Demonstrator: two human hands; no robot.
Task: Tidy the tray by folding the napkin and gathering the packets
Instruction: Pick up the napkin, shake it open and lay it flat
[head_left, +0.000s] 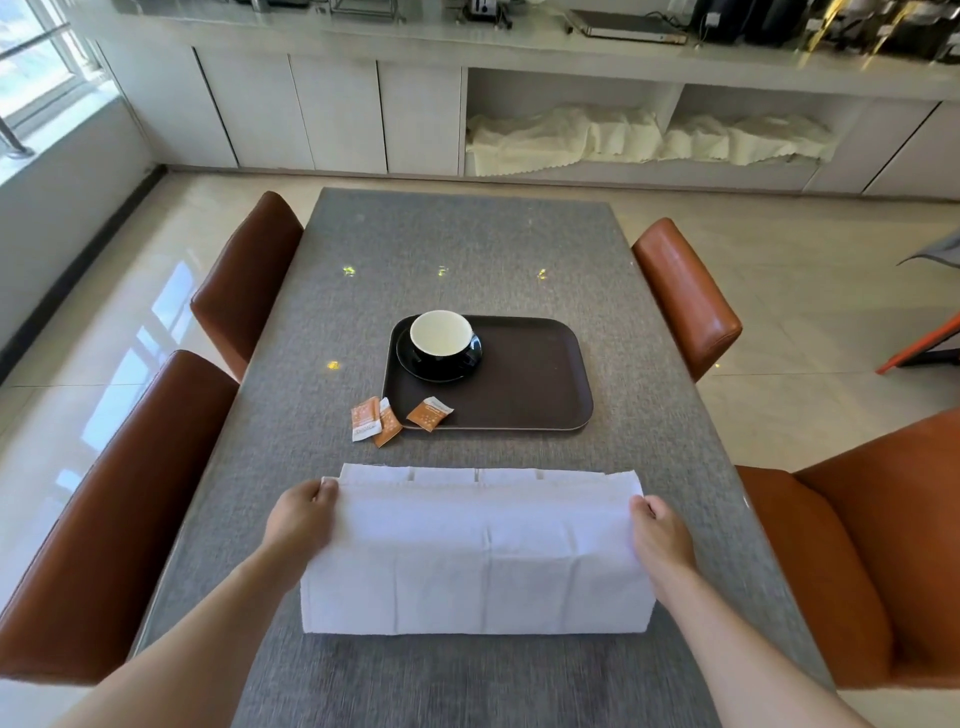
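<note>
A white napkin (478, 556) lies folded over on the grey table, its upper layer reaching almost to the far edge. My left hand (301, 519) pinches the upper layer's far left corner. My right hand (660, 535) pinches the far right corner. Beyond the napkin sits a dark brown tray (524, 384). One orange packet (429, 413) lies on the tray's near left corner. Two more orange packets (374, 420) lie on the table just left of the tray, overlapping each other.
A black cup with a white inside (441, 338) stands on a black saucer at the tray's far left. Brown leather chairs (104, 519) flank the table on both sides. White cabinets with cloths on open shelves line the far wall.
</note>
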